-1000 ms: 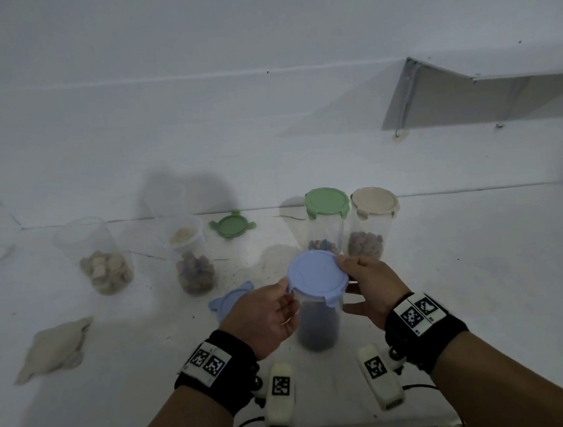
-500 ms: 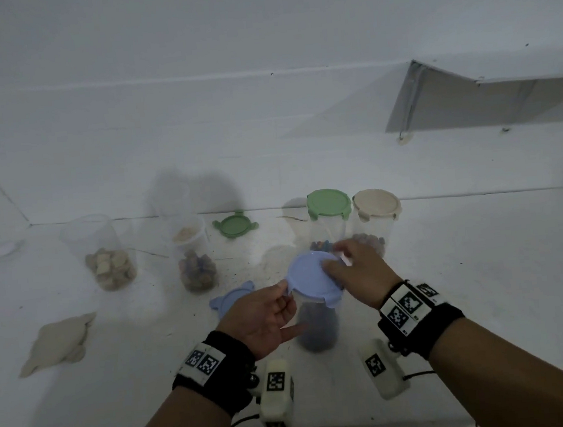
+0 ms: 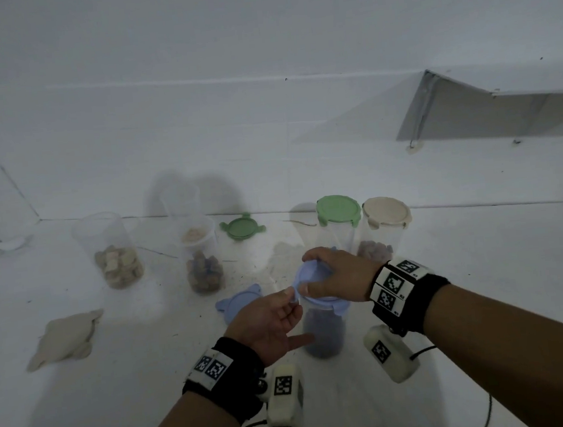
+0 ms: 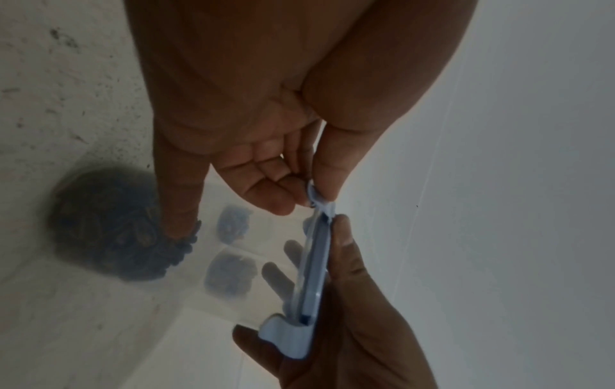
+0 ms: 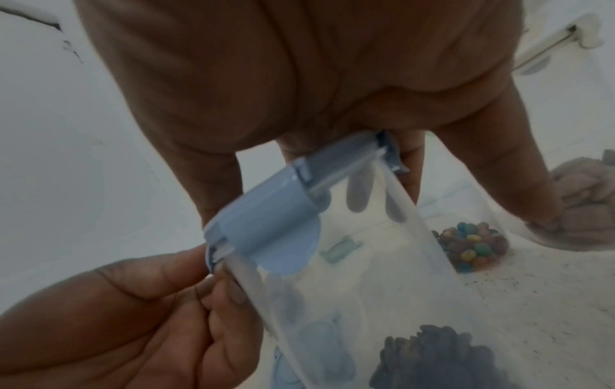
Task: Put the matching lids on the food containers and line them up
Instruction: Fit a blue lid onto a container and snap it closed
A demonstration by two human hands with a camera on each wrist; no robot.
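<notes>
3 lids [image 3: 243, 228] loose, 3 fitted, left hand [image 3: 266, 321] fingers [image 4: 276, 197] pinching blue lid [image 3: 310, 274] tab, right hand [image 3: 341, 273] gripping rim.

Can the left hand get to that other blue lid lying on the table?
Probably yes. The spare blue lid lies flat right beside the left hand, with nothing between them. But its grip is busy pinching a tab of the container's blue lid, so it must let go first.

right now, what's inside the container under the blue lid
In the clear container, dark small pieces sit at the bottom; above them it looks empty. What they are I cannot tell. The blue lid and right hand cover the mouth.
</notes>
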